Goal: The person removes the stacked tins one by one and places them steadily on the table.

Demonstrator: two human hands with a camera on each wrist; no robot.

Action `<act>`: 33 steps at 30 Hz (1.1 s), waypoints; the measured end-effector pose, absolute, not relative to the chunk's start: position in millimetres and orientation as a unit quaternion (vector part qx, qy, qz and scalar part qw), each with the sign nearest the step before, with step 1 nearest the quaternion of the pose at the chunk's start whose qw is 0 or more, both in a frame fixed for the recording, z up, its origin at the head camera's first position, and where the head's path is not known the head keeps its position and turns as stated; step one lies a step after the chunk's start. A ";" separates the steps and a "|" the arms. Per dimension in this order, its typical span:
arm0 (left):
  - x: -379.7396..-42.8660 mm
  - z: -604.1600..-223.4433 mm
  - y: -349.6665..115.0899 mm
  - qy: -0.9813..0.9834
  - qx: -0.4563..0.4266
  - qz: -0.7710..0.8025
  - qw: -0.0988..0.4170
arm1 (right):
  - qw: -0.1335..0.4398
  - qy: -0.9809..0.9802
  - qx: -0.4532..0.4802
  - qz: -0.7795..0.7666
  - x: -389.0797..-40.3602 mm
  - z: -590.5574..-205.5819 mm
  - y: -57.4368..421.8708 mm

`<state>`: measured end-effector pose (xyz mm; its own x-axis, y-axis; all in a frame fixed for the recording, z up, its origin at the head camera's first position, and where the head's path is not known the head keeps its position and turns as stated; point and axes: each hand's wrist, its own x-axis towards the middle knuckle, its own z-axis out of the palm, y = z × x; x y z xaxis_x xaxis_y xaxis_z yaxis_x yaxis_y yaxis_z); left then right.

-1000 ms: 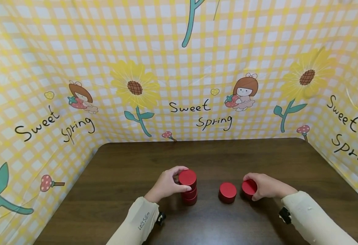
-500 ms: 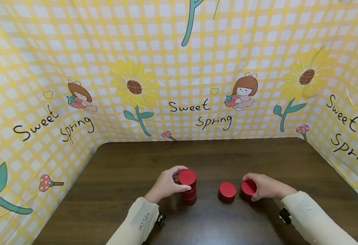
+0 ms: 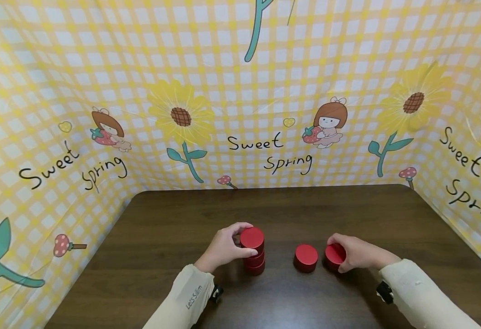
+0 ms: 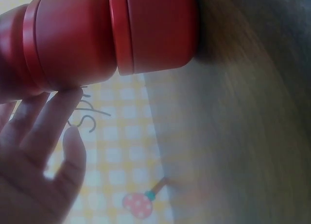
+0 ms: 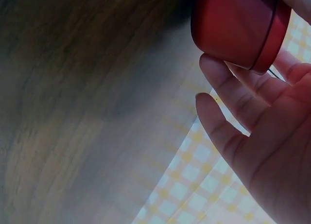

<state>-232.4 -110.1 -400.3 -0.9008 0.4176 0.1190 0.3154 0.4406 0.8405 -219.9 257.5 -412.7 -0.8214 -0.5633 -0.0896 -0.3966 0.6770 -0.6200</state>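
Three round red lidded tins stand in a stack left of the table's middle. My left hand [image 3: 223, 247] grips the top tin [image 3: 252, 238] from the left, thumb in front and fingers behind. In the left wrist view, fingertips reach the side of the middle tin [image 4: 75, 44], above the bottom tin [image 4: 163, 29]. Over on the right, my right hand [image 3: 360, 250] holds another red tin [image 3: 333, 257] between thumb and fingers; the palm hides part of its top. The lid seam of this tin shows in the right wrist view. Between the hands sits a single red tin [image 3: 305, 258].
A dark wood-grain table [image 3: 191, 210] carries everything. Yellow checked cloth [image 3: 248, 109] with printed flowers and words rises behind it and along both sides. The lone tin stands close to the left of the right-hand tin.
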 end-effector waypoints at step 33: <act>-231.0 -398.5 -108.4 0.844 0.223 0.485 0.046 | 0.146 0.900 -0.255 -0.322 -217.8 -417.0 258.3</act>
<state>-231.0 -108.4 -398.5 -0.8966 0.4206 0.1385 0.3314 0.4299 0.8398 -217.8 258.3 -417.0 -0.8269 -0.5537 -0.0978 -0.3655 0.6616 -0.6548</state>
